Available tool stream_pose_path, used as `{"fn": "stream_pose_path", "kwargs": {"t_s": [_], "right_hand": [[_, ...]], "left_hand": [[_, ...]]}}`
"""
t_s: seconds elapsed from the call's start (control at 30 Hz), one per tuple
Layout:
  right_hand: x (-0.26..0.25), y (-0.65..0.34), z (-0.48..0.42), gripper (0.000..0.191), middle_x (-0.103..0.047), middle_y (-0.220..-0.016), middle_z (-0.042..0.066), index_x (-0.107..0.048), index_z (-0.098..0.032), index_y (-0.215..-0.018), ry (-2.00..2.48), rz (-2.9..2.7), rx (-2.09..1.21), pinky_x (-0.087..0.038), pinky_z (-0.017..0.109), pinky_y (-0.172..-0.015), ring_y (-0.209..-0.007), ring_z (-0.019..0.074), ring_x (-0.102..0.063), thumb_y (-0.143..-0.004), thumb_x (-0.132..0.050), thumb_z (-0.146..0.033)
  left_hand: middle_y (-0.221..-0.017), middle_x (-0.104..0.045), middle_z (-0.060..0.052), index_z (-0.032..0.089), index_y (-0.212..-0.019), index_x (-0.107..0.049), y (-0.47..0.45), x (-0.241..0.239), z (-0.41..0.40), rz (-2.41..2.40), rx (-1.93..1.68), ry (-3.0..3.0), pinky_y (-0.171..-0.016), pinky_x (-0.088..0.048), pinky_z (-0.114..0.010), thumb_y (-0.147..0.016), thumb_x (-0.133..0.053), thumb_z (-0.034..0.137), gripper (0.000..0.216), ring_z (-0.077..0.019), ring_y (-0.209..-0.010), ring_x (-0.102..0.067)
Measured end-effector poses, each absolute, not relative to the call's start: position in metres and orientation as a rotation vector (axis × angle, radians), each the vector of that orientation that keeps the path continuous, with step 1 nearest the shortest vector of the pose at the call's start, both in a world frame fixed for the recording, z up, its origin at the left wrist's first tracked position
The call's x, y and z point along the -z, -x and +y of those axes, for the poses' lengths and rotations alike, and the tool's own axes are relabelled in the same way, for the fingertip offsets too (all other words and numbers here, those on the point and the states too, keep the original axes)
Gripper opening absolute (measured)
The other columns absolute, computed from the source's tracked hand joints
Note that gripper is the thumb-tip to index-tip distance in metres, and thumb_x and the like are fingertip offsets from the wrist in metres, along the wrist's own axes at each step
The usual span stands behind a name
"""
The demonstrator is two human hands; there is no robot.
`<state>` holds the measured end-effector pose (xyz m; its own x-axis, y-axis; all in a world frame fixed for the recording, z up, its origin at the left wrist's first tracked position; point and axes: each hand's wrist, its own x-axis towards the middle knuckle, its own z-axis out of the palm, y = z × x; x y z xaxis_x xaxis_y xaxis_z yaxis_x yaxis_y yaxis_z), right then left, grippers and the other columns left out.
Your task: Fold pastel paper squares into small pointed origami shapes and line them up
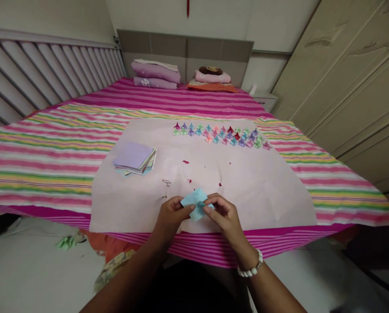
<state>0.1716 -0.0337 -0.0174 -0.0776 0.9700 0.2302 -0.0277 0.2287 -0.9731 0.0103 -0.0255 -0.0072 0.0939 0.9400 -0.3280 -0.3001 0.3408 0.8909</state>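
Observation:
A small light blue sheet of origami paper (197,198) is held between both hands, above the near part of a large pale sheet (263,191). My left hand (172,214) pinches its left corner between thumb and fingers. On the other side, my right hand (223,214) has thumb and fingertips closed at the middle and right of the paper, where a darker fold shows. Beyond, at the back right of the pale sheet, stand rows of small folded paper shapes (223,135) in several colours. To the left lies a stack of square coloured papers (134,156).
Small dark red scraps (186,162) and a bent thin piece (165,182) lie on the pale sheet. The sheet rests on a bed with a striped cover (51,152). Folded bedding (157,74) is piled by the headboard (168,48). A railing (51,69) runs along the left.

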Motion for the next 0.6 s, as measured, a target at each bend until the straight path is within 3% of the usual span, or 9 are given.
{"fn": "stream_pose_path", "kwargs": {"t_s": [0.1,0.27,0.43,0.53,0.6], "right_hand": [[0.021,-0.168,-0.031,0.017,-0.059,-0.076,0.001,-0.065,-0.021,-0.074,1.005,-1.253,-1.177,-0.045,0.028,-0.066,-0.073,0.0169,-0.054,-0.071,-0.075,-0.034],[0.022,-0.168,-0.032,0.029,-0.061,-0.084,0.004,-0.07,-0.02,-0.074,0.924,-1.275,-1.239,-0.045,0.031,-0.072,-0.079,0.0181,-0.056,-0.086,-0.056,-0.044],[0.021,-0.164,-0.032,0.018,-0.059,-0.07,0.0,-0.063,-0.02,-0.069,1.022,-1.239,-1.184,-0.044,0.027,-0.063,-0.067,0.0147,-0.053,-0.068,-0.077,-0.031],[0.022,-0.159,-0.033,0.026,-0.058,-0.069,-0.002,-0.061,-0.022,-0.083,1.03,-1.15,-1.213,-0.044,0.026,-0.055,-0.061,0.0132,-0.052,-0.065,-0.079,-0.029],[0.023,-0.156,-0.033,0.045,-0.056,-0.069,-0.004,-0.059,-0.024,-0.105,1.015,-1.109,-1.215,-0.045,0.026,-0.057,-0.062,0.0128,-0.053,-0.065,-0.079,-0.027]], "left_hand": [[-0.063,-0.068,0.0,0.013,-0.071,-0.064,-0.012,0.007,-0.027,1.064,-1.068,-0.767,-0.063,-0.049,-0.026,-0.051,-0.085,0.031,0.035,-0.013,-0.06,-0.061],[-0.064,-0.068,0.0,0.013,-0.071,-0.063,-0.011,0.009,-0.027,1.053,-1.076,-0.751,-0.061,-0.048,-0.025,-0.052,-0.085,0.032,0.034,-0.0124,-0.061,-0.06],[-0.065,-0.067,0.0,0.013,-0.076,-0.064,-0.011,0.012,-0.028,1.031,-1.054,-0.741,-0.063,-0.048,-0.026,-0.056,-0.083,0.033,0.034,-0.0131,-0.061,-0.061],[-0.069,-0.067,-0.001,0.013,-0.08,-0.066,-0.013,0.011,-0.029,0.984,-1.042,-0.717,-0.065,-0.048,-0.027,-0.055,-0.084,0.034,0.037,-0.0145,-0.064,-0.061],[-0.067,-0.066,-0.001,0.013,-0.078,-0.066,-0.015,0.01,-0.029,0.98,-1.059,-0.749,-0.064,-0.046,-0.026,-0.055,-0.084,0.033,0.035,-0.0134,-0.064,-0.06]]}}
